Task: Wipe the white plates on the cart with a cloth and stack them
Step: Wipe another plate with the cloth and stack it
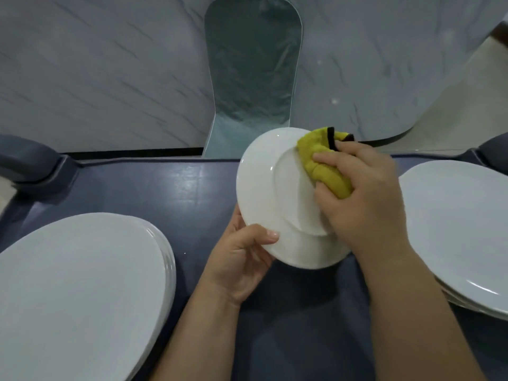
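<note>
A grey-veined marble wall (110,78) flanks a glossy teal panel (251,72).

Both arms are bare and reach in from the bottom edge. The left forearm (203,325) rises from the lower middle. The left hand (242,251) is turned palm toward the camera and grips the near rim of the plate (264,193), with the thumb laid across the top of the rim and the fingers hidden behind it. The right forearm (406,312) comes in from the lower right. The right hand (365,199) shows its back to the camera and is higher than the left. Its fingers curl round the bunched cloth (321,160) and press it against the plate's face. The two hands are near each other but apart.
</note>
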Demonstrator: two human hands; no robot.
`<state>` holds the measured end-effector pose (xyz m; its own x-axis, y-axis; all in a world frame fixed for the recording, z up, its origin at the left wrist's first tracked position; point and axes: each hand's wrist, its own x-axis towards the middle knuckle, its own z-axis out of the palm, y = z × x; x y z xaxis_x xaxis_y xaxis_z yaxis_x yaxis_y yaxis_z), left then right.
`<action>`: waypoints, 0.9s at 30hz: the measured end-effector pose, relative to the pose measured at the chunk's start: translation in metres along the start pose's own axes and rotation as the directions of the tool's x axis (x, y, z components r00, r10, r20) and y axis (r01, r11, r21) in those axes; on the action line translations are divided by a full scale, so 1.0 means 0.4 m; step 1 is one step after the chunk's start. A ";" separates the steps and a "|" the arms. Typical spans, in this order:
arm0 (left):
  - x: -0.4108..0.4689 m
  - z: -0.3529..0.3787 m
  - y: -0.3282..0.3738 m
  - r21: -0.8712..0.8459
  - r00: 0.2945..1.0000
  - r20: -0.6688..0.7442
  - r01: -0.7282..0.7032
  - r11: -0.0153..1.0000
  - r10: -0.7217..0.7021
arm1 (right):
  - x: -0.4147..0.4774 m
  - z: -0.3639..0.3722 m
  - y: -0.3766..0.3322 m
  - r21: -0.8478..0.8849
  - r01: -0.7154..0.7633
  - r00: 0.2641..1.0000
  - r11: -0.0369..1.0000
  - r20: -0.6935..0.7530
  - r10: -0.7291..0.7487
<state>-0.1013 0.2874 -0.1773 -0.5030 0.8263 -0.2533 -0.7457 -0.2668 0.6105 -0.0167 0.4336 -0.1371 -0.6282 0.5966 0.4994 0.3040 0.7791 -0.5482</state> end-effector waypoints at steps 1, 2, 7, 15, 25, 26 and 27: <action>0.003 0.002 -0.004 0.006 1.000 0.008 -0.005 1.000 0.005 | -0.001 0.016 -0.016 0.009 0.033 0.999 0.999 -0.014 -0.032; 0.007 0.001 -0.005 0.004 1.000 0.005 -0.014 1.000 0.014 | -0.009 0.028 -0.035 0.044 0.086 0.996 0.995 0.003 -0.086; 0.032 -0.024 0.003 -0.087 0.998 -0.035 -0.053 0.995 0.050 | -0.038 0.007 -0.038 0.257 0.106 0.952 0.961 0.252 -0.173; 0.027 -0.023 -0.005 -0.048 0.999 0.026 -0.031 0.998 0.032 | -0.016 0.032 -0.030 0.038 0.115 0.993 0.993 0.036 -0.116; 0.026 0.022 -0.004 -0.034 1.000 0.003 -0.013 0.999 0.013 | 0.012 -0.053 0.033 0.106 -0.057 0.995 0.993 0.084 0.048; 0.024 0.039 0.002 0.013 1.000 0.025 -0.012 1.000 0.012 | 0.019 -0.041 0.014 0.102 -0.051 0.998 0.993 0.027 0.049; 0.024 0.057 0.010 0.032 0.999 0.035 -0.013 0.999 0.012 | 0.024 -0.033 -0.012 0.116 -0.024 1.000 0.993 0.000 0.024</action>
<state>-0.0992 0.3057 -0.1600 -0.4964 0.8399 -0.2196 -0.7247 -0.2616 0.6375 -0.0147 0.4382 -0.1205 -0.6205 0.6152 0.4862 0.2336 0.7369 -0.6343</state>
